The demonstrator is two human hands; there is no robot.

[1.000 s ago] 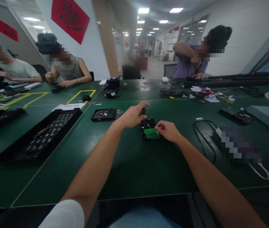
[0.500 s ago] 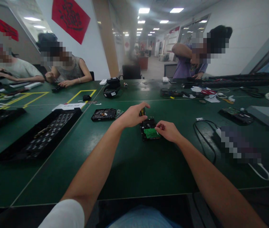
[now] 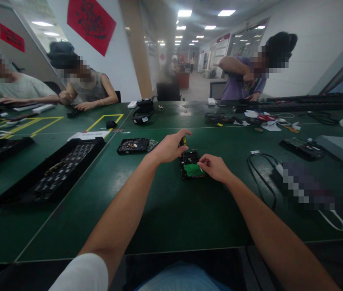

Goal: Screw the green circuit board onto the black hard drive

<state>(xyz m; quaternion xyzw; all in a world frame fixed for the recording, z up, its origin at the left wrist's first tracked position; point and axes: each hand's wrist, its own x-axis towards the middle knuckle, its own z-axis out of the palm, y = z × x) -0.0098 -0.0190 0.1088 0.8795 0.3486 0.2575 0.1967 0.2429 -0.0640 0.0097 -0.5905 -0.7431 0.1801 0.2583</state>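
A hard drive point(image 3: 183, 174) with a green circuit board point(image 3: 193, 170) on it lies on the table in front of me. My left hand point(image 3: 171, 147) is curled at its far left edge, thumb and index finger around the yellow-and-black handle of a screwdriver point(image 3: 184, 141). The screwdriver's tip is hidden. At the board's right edge, my right hand point(image 3: 215, 166) is closed in a pinch, fingertips against the board. A second hard drive point(image 3: 133, 146) sits to the left, with a small loose circuit board point(image 3: 152, 144) beside it, partly behind my left hand.
Left stands a long black tray point(image 3: 77, 161) with small parts in it. Right are a cable point(image 3: 262, 194), a blurred-out object point(image 3: 306, 182), another opened drive point(image 3: 301, 147) and a grey box point(image 3: 341, 145). Black cases point(image 3: 142, 111) lie farther back. Three people sit across the table.
The yellow part of the screwdriver handle shows more plainly now, as if turned. Both my hands stay in nearly the same place. The view has shifted very slightly.
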